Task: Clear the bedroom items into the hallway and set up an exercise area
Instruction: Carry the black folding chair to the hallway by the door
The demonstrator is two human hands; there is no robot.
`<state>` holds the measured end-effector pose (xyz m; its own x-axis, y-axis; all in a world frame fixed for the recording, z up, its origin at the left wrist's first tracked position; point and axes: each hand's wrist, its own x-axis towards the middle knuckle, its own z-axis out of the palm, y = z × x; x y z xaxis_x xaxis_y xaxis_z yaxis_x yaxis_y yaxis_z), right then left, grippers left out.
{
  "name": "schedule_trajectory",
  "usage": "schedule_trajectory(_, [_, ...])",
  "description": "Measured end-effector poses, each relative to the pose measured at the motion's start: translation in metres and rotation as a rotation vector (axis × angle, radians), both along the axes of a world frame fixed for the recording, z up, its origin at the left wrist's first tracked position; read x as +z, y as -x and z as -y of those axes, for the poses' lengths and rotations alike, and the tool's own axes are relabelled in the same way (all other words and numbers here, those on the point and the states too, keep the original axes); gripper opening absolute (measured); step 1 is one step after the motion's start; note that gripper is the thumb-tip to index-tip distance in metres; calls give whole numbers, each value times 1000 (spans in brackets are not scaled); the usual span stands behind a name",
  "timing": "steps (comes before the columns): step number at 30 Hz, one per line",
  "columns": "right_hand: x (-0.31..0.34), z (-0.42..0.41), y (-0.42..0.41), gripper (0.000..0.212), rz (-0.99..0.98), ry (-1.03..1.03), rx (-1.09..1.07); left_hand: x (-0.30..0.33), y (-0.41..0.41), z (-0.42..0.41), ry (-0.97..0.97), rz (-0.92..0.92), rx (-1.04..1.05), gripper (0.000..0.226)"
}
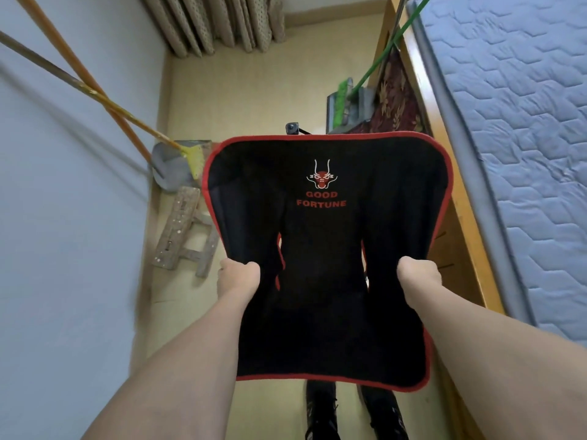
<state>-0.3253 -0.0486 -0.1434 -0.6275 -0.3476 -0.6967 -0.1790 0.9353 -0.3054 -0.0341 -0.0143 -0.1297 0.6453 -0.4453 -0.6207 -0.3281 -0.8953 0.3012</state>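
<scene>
Narrow floor strip (254, 100) ahead is the only open lane: wall (63, 217) with leaning poles (95, 90), shovel (168, 169) and wooden stool (187, 230) crowd the left, bed frame (457, 223) with mattress (524, 138) and green broom (346, 100) block the right, curtain (222, 23) closes the far end.

Shovel (168, 169) (grey) beside wooden stool (185, 231).
</scene>
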Motion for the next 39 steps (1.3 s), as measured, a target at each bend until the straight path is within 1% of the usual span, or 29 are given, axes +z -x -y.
schedule_trajectory(2, [23,-6,5,36,-21,20,23,20,-9,-10,-6,-17,2,54])
schedule_trajectory(3, [40,-8,3,35,-51,32,39,34,-9,-17,-6,-23,-7,56])
schedule_trajectory(6, [100,-20,-8,48,-130,53,78,85,3,-40,5,-24,16,63])
schedule_trajectory(8, [136,-28,-10,51,-150,79,118,123,9,-63,35,-3,54,61])
schedule_trajectory(10, [169,-34,-6,51,-144,108,157,156,11,-89,64,2,100,63])
schedule_trajectory(13, [218,-50,-4,53,-106,185,224,207,19,-137,123,62,178,69])
schedule_trajectory(17, [271,-75,-13,55,-33,330,360,269,42,-198,166,148,339,60])
schedule_trajectory(19, [292,-92,-22,56,-8,381,458,288,49,-232,188,188,445,56])
schedule_trajectory(21, [310,-108,-35,56,3,403,554,302,56,-266,190,209,542,52])
schedule_trajectory(24, [331,-139,-60,55,-1,407,736,317,65,-325,197,218,710,52])
schedule_trajectory(26, [339,-157,-77,55,6,406,828,320,72,-359,201,226,797,53])
schedule_trajectory(30, [354,-221,-125,55,72,391,1052,324,83,-447,215,254,1021,52])
schedule_trajectory(33, [364,-282,-160,55,128,354,1230,323,90,-520,221,273,1198,48])
schedule_trajectory(35, [370,-322,-178,54,166,367,1298,320,98,-565,234,288,1294,47])
schedule_trajectory(37, [369,-377,-198,54,210,378,1435,320,109,-622,235,308,1410,48])
schedule_trajectory(39, [368,-434,-213,59,231,364,1565,320,122,-677,216,329,1504,49])
